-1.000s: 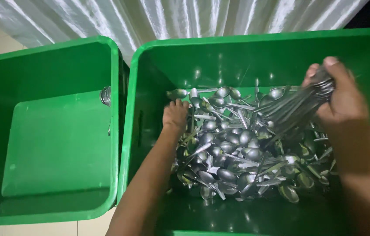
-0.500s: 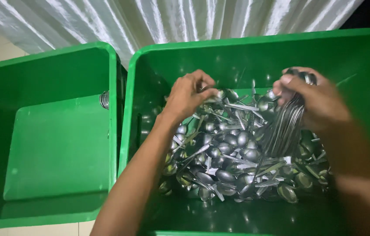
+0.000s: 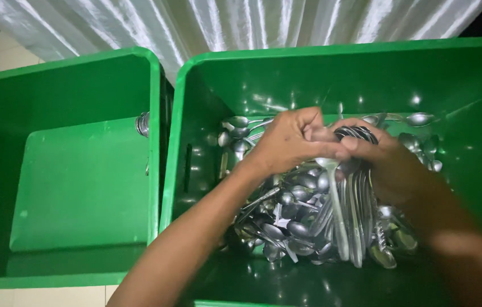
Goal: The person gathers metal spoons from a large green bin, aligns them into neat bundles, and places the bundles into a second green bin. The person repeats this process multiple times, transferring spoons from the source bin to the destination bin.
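Observation:
A heap of several shiny metal spoons (image 3: 286, 222) lies in the right green bin (image 3: 207, 85). My right hand (image 3: 386, 159) is closed round a bundle of spoons (image 3: 355, 216) that hangs bowl-down over the heap. My left hand (image 3: 286, 142) meets it from the left, pinching one spoon (image 3: 335, 193) against the top of the bundle. Both hands are over the middle of the bin, fingertips touching.
A second green bin (image 3: 81, 170) stands to the left, its flat floor bare; a small metal piece (image 3: 143, 123) shows at its right wall. A pale pleated curtain (image 3: 224, 23) hangs behind both bins. Light floor shows at the bottom left.
My left hand rose from the spoon heap and moved right to meet my right hand. My right hand swung its bundle from the upper right toward the middle, turning it to hang down.

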